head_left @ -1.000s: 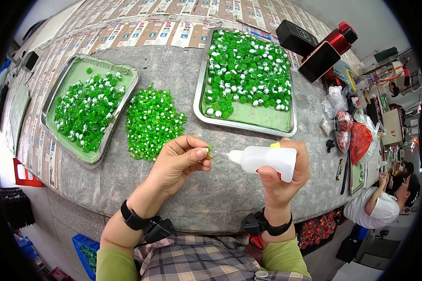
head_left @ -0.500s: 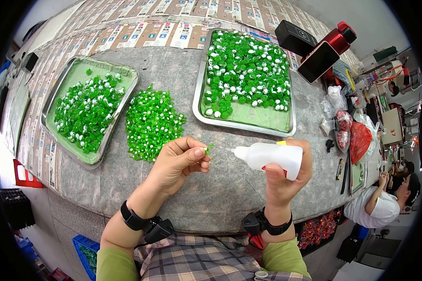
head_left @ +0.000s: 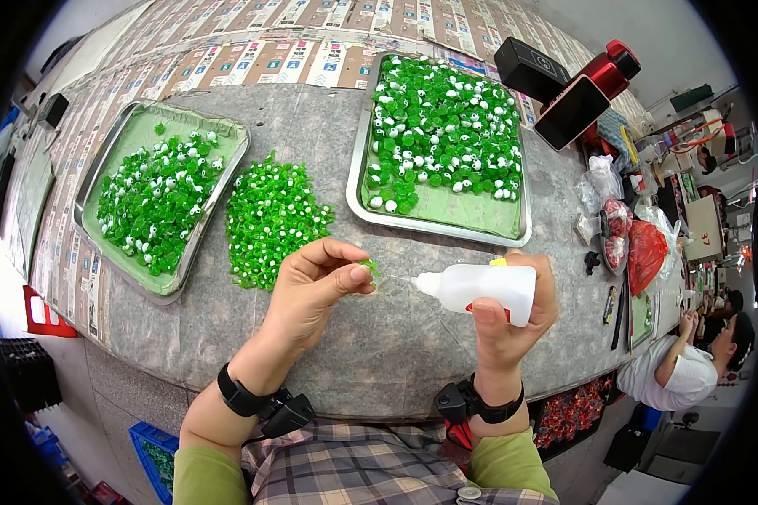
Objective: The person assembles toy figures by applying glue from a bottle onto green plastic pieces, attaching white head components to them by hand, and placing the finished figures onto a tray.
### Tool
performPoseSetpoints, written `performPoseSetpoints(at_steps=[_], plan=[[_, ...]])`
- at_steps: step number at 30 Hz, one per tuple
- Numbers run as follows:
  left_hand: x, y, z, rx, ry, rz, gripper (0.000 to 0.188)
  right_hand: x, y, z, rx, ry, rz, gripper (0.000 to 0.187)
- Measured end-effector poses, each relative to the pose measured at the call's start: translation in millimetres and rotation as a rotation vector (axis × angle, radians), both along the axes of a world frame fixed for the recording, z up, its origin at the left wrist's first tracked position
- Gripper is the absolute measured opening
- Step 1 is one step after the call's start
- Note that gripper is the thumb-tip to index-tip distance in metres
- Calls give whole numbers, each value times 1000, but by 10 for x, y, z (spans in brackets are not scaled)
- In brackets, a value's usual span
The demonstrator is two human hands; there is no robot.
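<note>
Between thumb and fingertips, my left hand point(head_left: 316, 282) pinches a small green plastic piece point(head_left: 369, 267). My right hand point(head_left: 518, 324) is wrapped round a white squeeze bottle point(head_left: 487, 291), tipped on its side with its thin nozzle pointing left at the green piece. Whether the nozzle tip touches the piece is too fine to tell. Just beyond my left hand lies a loose pile of small green pieces with white dots point(head_left: 278, 219). Farther off, a left metal tray point(head_left: 195, 252) and a right metal tray point(head_left: 446, 229) hold heaps of green pieces with white eye-like balls.
A phone point(head_left: 571, 112) leans by a red bottle point(head_left: 611, 67) and a black box point(head_left: 531, 67) at the far right. Plastic bags, one a red bag point(head_left: 646, 252), lie along the right edge, near a cutter knife point(head_left: 610, 305). Another person point(head_left: 682, 362) sits at the right.
The squeeze bottle has shifted slightly left and down in my right hand. My left hand has turned a little, the green piece still in its fingertips.
</note>
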State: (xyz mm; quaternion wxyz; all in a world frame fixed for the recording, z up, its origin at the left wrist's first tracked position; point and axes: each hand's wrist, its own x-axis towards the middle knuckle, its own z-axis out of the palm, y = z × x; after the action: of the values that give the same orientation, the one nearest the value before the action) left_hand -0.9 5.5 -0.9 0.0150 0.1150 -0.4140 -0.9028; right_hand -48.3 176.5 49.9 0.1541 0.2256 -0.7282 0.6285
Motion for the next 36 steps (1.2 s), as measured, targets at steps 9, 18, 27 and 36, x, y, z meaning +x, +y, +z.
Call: performPoseSetpoints(at_steps=[9, 18, 27, 36], plan=[[5, -9, 23, 5, -19, 5, 12, -163, 236, 71, -218, -154, -32, 35], [-4, -17, -4, 36, -57, 10, 12, -276, 813, -405, 32, -541, -65, 37], [-20, -19, -9, 50, -57, 18, 12, -188, 737, -96, 559, 213, -591, 30], [0, -46, -1, 43, -61, 29, 13, -768, -243, -266, 845, 214, 139, 15]])
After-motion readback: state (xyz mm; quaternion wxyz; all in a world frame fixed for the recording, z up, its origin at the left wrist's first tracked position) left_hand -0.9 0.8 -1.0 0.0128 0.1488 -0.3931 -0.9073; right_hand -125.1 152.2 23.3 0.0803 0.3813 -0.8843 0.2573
